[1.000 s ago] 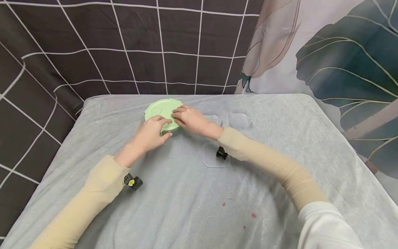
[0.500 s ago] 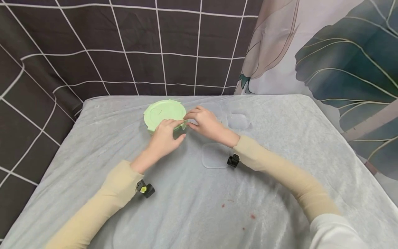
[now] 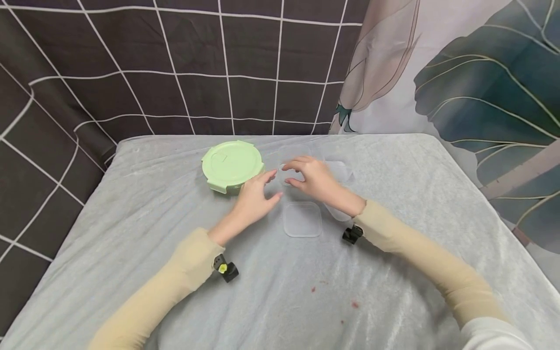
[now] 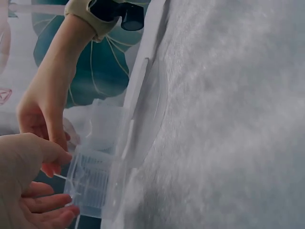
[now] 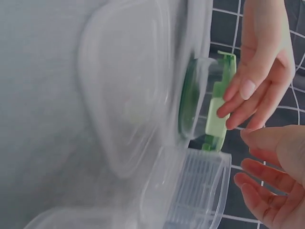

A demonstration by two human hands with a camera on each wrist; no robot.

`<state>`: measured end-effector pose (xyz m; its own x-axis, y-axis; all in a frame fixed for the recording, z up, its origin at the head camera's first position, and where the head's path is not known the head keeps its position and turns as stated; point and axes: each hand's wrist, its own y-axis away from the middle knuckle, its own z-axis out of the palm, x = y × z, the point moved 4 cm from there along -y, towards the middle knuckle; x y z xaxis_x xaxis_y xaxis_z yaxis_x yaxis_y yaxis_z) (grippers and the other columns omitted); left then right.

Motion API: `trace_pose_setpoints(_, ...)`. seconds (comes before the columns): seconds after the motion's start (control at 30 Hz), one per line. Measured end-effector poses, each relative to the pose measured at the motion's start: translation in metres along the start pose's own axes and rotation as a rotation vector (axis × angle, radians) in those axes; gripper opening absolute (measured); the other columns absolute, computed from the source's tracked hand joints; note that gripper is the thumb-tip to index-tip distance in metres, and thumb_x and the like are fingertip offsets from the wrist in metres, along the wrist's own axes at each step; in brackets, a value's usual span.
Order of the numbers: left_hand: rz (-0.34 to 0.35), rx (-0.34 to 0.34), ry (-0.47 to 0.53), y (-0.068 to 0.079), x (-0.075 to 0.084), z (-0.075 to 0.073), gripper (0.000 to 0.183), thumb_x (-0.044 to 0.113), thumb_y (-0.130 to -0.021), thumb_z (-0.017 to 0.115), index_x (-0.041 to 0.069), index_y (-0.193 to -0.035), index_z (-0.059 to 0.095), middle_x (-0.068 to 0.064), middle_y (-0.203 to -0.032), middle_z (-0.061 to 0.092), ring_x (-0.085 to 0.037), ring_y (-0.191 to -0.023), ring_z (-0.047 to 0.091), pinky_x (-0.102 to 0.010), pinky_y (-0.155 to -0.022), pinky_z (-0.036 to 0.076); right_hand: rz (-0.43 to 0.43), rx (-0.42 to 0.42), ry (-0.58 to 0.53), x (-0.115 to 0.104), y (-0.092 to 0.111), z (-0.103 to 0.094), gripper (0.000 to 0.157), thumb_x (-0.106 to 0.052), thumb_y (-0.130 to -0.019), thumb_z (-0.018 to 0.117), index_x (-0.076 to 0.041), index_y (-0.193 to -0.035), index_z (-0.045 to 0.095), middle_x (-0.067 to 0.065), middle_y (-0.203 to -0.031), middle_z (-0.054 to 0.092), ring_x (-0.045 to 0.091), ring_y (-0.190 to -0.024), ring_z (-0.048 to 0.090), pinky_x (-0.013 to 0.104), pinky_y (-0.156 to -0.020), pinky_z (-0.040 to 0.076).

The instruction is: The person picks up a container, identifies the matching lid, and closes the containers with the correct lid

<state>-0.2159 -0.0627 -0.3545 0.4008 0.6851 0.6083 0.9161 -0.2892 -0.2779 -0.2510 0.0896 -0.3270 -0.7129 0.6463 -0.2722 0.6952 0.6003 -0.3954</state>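
Observation:
A round glass container with a light green clip-on lid (image 3: 232, 165) stands at the back left of the table. My left hand (image 3: 255, 200) hovers just right of it, fingers loosely bent and holding nothing. To the right, my right hand (image 3: 318, 181) reaches over a clear plastic box (image 3: 290, 174), its fingers spread and slightly curved around air. In the right wrist view the ribbed wall of the clear box (image 5: 195, 186) shows below the green-lidded container (image 5: 217, 114). Fingertips of both hands are close to each other near that box's rim in the left wrist view.
A second clear plastic box (image 3: 339, 170) stands beside the first, partly behind the right hand. In front lie a clear square lid (image 3: 303, 219) and another clear lid (image 3: 340, 214), partly hidden by the right wrist. A dark gridded cloth (image 3: 197, 63) hangs behind the table.
Both hands have left the green lid and moved right, towards the clear boxes. The lid's front-right clip stuck out half a second ago and is now down. The container stays in place.

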Motion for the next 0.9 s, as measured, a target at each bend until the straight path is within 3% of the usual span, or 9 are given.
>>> trace_pose_setpoints(0.23, -0.106, -0.097, 0.122, -0.013, -0.005, 0.018, 0.072, 0.018, -0.085, 0.068, -0.005, -0.144, 0.035, -0.022, -0.141, 0.050, -0.034, -0.130, 0.049, -0.048, -0.110, 0.038, 0.045, -0.025, -0.010, 0.018, 0.019, -0.005, 0.027, -0.015, -0.081, 0.076, -0.006, -0.105, 0.071, 0.011, -0.104, 0.071, 0.025, -0.081, 0.067, 0.036, -0.073, 0.055)
trace_pose_setpoints(0.5, -0.273, -0.165, 0.207, -0.032, -0.014, 0.035, 0.092, 0.024, -0.083, 0.071, -0.007, -0.150, 0.016, -0.027, -0.149, 0.037, -0.037, -0.140, 0.035, -0.044, -0.117, 0.030, 0.068, -0.129, -0.069, 0.033, 0.039, 0.000, 0.026, -0.014, -0.081, 0.077, -0.003, -0.104, 0.072, 0.009, -0.100, 0.074, 0.020, -0.078, 0.067, 0.033, -0.069, 0.055)
trace_pose_setpoints(0.6, -0.318, -0.164, 0.238, -0.040, -0.014, 0.038, 0.097, 0.025, -0.082, 0.073, -0.006, -0.151, 0.013, -0.027, -0.151, 0.032, -0.037, -0.141, 0.033, -0.044, -0.118, 0.029, 0.076, -0.161, -0.095, 0.035, 0.045, 0.001, 0.027, -0.014, -0.079, 0.079, -0.004, -0.103, 0.072, 0.008, -0.098, 0.074, 0.018, -0.076, 0.066, 0.029, -0.065, 0.055)
trace_pose_setpoints(0.9, -0.357, -0.093, 0.296, -0.055, -0.015, 0.051, 0.106, 0.022, -0.078, 0.078, -0.005, -0.151, 0.005, -0.026, -0.157, 0.018, -0.036, -0.146, 0.021, -0.042, -0.121, 0.021, 0.084, -0.259, -0.161, 0.033, 0.055, 0.005, 0.035, -0.019, -0.076, 0.081, -0.004, -0.107, 0.071, 0.008, -0.097, 0.073, 0.017, -0.077, 0.065, 0.024, -0.065, 0.053)
